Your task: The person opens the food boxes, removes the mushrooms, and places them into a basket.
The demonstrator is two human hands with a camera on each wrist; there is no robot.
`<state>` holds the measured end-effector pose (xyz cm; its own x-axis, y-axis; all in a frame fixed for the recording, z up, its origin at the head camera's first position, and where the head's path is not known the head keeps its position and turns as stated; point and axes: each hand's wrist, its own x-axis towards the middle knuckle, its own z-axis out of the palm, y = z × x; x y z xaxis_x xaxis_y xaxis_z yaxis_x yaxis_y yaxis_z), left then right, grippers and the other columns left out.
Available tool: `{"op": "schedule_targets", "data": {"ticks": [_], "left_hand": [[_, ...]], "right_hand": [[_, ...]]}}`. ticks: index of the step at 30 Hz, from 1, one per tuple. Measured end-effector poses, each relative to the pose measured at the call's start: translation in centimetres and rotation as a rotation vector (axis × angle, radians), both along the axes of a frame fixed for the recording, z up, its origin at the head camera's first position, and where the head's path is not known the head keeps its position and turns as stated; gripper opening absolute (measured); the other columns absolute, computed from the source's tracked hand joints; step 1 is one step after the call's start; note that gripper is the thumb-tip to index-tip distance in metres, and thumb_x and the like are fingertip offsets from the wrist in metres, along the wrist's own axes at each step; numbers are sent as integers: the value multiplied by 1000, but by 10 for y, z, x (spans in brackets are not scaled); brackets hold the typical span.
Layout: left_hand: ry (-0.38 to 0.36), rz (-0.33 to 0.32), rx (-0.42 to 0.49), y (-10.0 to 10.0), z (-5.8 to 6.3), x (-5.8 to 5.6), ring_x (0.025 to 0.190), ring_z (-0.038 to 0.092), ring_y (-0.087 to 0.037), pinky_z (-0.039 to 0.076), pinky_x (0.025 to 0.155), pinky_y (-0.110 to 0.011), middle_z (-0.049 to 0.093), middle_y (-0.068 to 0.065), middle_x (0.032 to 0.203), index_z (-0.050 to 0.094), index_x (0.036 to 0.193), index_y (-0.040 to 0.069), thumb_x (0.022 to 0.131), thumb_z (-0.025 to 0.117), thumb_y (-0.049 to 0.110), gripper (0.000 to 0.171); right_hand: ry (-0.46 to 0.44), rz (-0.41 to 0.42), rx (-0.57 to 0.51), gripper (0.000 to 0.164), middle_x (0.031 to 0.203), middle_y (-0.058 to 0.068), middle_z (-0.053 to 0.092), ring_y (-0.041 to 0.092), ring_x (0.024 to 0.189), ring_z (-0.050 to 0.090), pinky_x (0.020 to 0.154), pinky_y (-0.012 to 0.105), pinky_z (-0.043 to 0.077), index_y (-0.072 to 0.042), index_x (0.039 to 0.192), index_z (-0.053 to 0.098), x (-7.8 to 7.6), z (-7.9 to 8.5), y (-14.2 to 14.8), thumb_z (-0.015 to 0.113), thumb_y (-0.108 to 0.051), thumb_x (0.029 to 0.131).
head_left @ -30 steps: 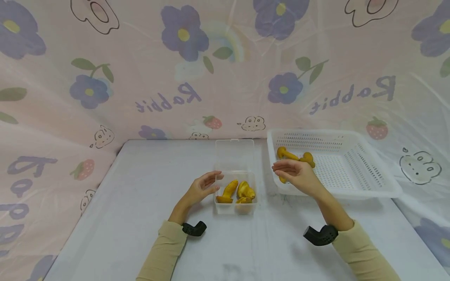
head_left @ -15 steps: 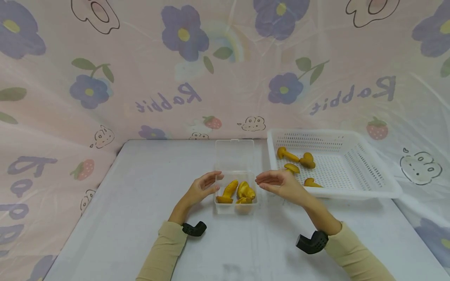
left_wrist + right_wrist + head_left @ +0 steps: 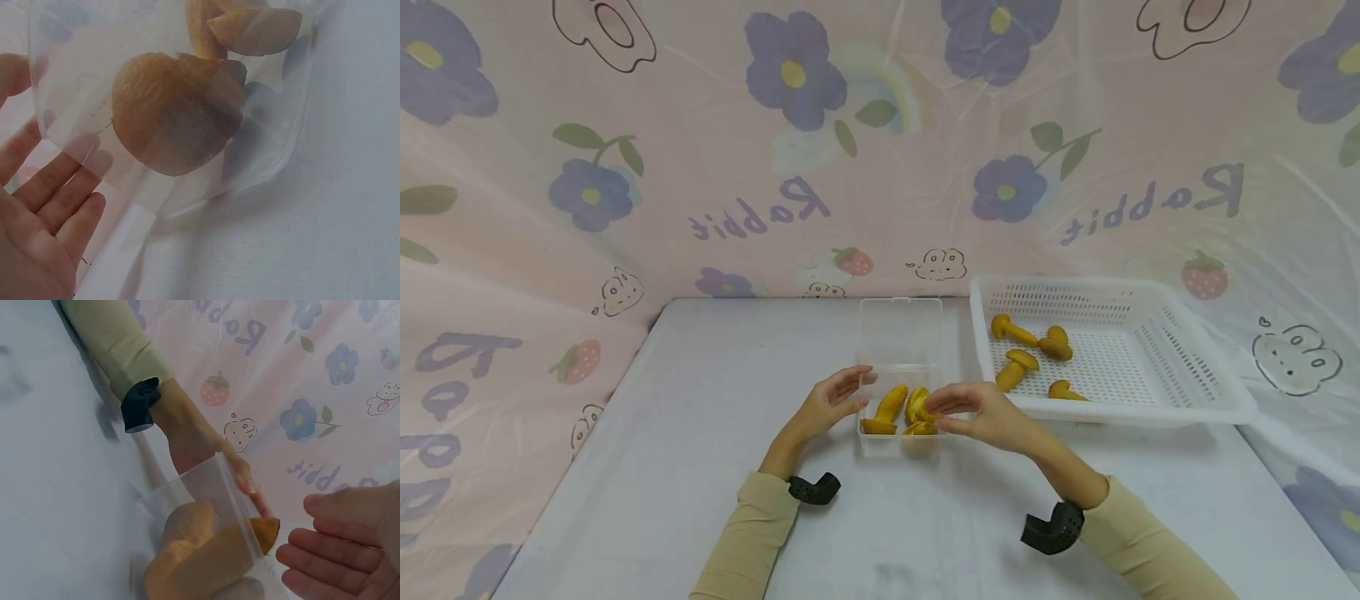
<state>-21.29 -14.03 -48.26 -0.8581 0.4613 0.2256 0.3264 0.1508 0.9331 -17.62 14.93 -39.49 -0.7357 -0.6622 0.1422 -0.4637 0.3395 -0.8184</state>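
Observation:
A clear plastic box (image 3: 898,446) with its lid (image 3: 900,332) raised at the back stands mid-table. Inside lie several yellow mushrooms (image 3: 889,406), one stem tip sticking above the rim in the right wrist view. My left hand (image 3: 829,406) rests at the box's left side, fingers loosely bent; in the left wrist view its fingertips (image 3: 87,150) show through the clear wall. Over the box's right edge is my right hand (image 3: 988,417), fingers extended with nothing held. It partly hides a mushroom (image 3: 917,404). In the right wrist view its fingers (image 3: 331,550) stand beside the box.
A white perforated basket (image 3: 1150,408) stands at the back right, holding several more mushrooms (image 3: 1018,368) on its left half. A patterned curtain (image 3: 880,150) rises behind the white table (image 3: 737,358). Each wrist wears a black camera mount (image 3: 1054,530).
My right hand has moved left and toward me, from above the basket to the box's right edge, uncovering mushrooms in the basket. The left hand and the box have stayed put.

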Motion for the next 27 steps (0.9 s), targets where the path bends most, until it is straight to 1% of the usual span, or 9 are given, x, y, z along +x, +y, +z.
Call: {"op": "schedule_targets", "data": {"ticks": [2, 6, 11, 13, 15, 18, 20, 24, 27], "left_hand": [[-4, -1, 1, 0, 0, 0, 136, 46, -38, 32, 118, -51, 54, -24, 139, 43, 141, -1, 95, 59, 9, 50], [-6, 1, 4, 0, 1, 0, 136, 46, -38, 31, 118, -50, 54, -23, 139, 43, 141, -1, 94, 60, 9, 51], [-23, -2, 14, 0, 2, 1, 136, 45, -38, 31, 119, -47, 54, -22, 140, 42, 141, -2, 94, 60, 8, 51], [-20, -4, 13, 0, 2, 1, 136, 45, -38, 31, 119, -47, 54, -22, 140, 41, 141, -3, 94, 60, 8, 52], [-17, -3, 10, 0, 2, 0, 136, 45, -38, 31, 119, -48, 54, -22, 140, 41, 141, -3, 94, 60, 9, 52], [-16, -3, 7, 0, 1, 0, 136, 46, -38, 32, 119, -48, 54, -22, 140, 41, 141, -3, 94, 60, 10, 53], [-23, -3, 10, 0, 1, 0, 136, 46, -38, 31, 119, -47, 54, -22, 140, 42, 141, -2, 94, 60, 11, 53], [-13, -9, 18, -1, 0, 0, 134, 47, -38, 32, 119, -48, 54, -22, 139, 43, 141, 0, 94, 60, 11, 51], [-6, -12, 21, -1, -1, 0, 134, 47, -38, 32, 118, -48, 54, -22, 140, 43, 141, 0, 95, 60, 11, 51]], "right_hand": [[5, 11, 12, 32, 111, 24, 70, 35, 100, 69, 89, 38, 59, 7, 114, 64, -1, -2, -2, 70, -8, 86], [28, 32, 54, 32, 110, 22, 71, 32, 98, 70, 89, 35, 60, 6, 113, 65, -3, -5, -5, 70, -8, 86], [92, 77, 158, 27, 105, 17, 73, 26, 95, 71, 88, 34, 60, 4, 111, 67, -4, -4, -8, 68, -9, 88], [129, 99, 200, 24, 103, 15, 74, 22, 93, 70, 85, 32, 61, 2, 110, 68, -5, -3, -10, 67, -9, 89], [160, 111, 227, 21, 100, 12, 75, 17, 89, 69, 81, 27, 61, 1, 107, 70, -6, -2, -11, 66, -9, 89], [188, 114, 228, 17, 96, 10, 76, 12, 84, 68, 76, 21, 59, -1, 103, 72, -8, -3, -14, 66, -8, 90], [184, 99, 211, 16, 95, 10, 76, 12, 83, 68, 76, 19, 59, 0, 101, 72, -8, -4, -15, 65, -8, 90], [166, 45, 163, 17, 96, 12, 76, 15, 85, 70, 79, 22, 60, 1, 102, 72, -10, -5, -18, 65, -7, 90], [145, -16, 115, 18, 100, 13, 75, 17, 87, 71, 81, 24, 60, 0, 105, 72, -9, -2, -19, 64, -9, 91]]}}
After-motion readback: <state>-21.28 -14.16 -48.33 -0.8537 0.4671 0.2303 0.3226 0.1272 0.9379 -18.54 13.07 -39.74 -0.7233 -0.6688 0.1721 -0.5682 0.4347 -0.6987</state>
